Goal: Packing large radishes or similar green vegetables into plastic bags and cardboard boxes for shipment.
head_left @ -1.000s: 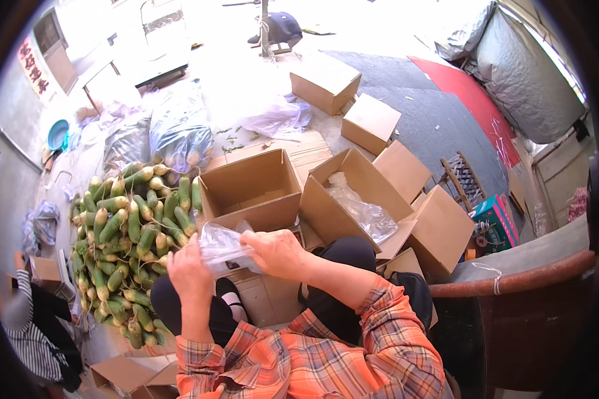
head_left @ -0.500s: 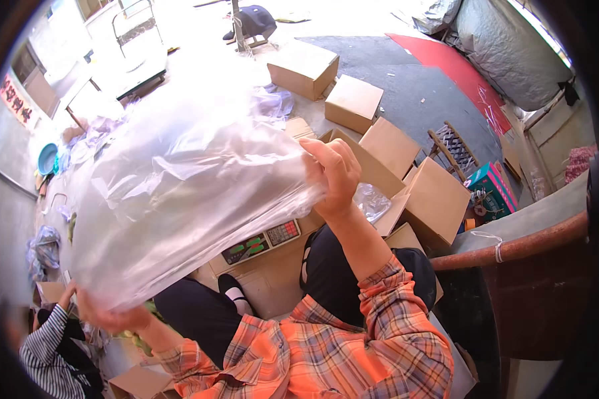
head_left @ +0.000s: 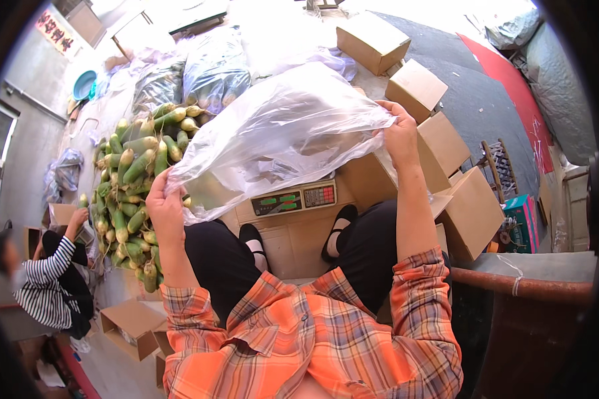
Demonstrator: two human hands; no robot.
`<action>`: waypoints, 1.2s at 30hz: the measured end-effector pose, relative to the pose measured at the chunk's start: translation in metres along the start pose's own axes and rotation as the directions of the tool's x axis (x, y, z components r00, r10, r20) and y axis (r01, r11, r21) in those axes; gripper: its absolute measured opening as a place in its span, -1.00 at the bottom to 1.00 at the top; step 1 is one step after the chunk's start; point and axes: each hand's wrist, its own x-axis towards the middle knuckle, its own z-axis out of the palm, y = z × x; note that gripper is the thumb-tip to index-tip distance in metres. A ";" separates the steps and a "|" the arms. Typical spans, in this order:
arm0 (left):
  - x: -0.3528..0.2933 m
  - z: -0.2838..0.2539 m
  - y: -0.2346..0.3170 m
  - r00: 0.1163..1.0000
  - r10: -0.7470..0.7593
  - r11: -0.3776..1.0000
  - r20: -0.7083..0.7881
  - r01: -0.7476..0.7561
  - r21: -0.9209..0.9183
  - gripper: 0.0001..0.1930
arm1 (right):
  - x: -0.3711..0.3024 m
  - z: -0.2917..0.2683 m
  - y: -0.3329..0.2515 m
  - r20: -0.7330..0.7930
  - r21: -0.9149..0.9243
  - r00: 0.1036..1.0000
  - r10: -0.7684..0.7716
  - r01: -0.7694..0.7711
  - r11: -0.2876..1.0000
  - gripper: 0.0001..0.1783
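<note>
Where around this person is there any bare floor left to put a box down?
Bare floor shows on the grey and red mat at upper right, beyond the closed cardboard boxes. It is crowded elsewhere: the corn pile fills the left. The scale sits at the feet, open boxes stand to the right, and the clear plastic bag held by the left hand and right hand hides the middle.

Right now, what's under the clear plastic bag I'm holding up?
Under the plastic bag sits a scale on a cardboard box, shoes nearby. Box flaps show faintly through the film; anything inside is hidden.

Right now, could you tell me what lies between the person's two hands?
The clear plastic bag stretches from left hand to right hand, seen in the head view.
</note>
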 end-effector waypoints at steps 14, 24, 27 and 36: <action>-0.016 0.117 0.151 0.325 0.175 0.543 0.929 -0.819 0.184 -0.73 | 0.013 -0.008 -0.002 0.068 0.045 0.953 0.295 -0.299 0.953 -0.81; 0.109 0.253 -0.073 0.047 -0.424 0.113 0.904 -0.988 0.104 -0.73 | 0.011 0.009 0.006 0.219 0.054 0.910 0.352 -0.371 0.927 -0.82; 0.087 0.259 -0.103 0.071 -0.571 0.014 0.818 -0.995 0.097 -0.17 | 0.015 0.005 0.014 0.234 0.091 0.906 0.352 -0.381 0.920 -0.78; 0.081 0.271 -0.197 0.117 -0.720 0.163 0.684 -0.930 0.330 0.01 | 0.040 0.011 0.038 0.207 0.285 0.912 0.353 -0.401 0.870 -0.77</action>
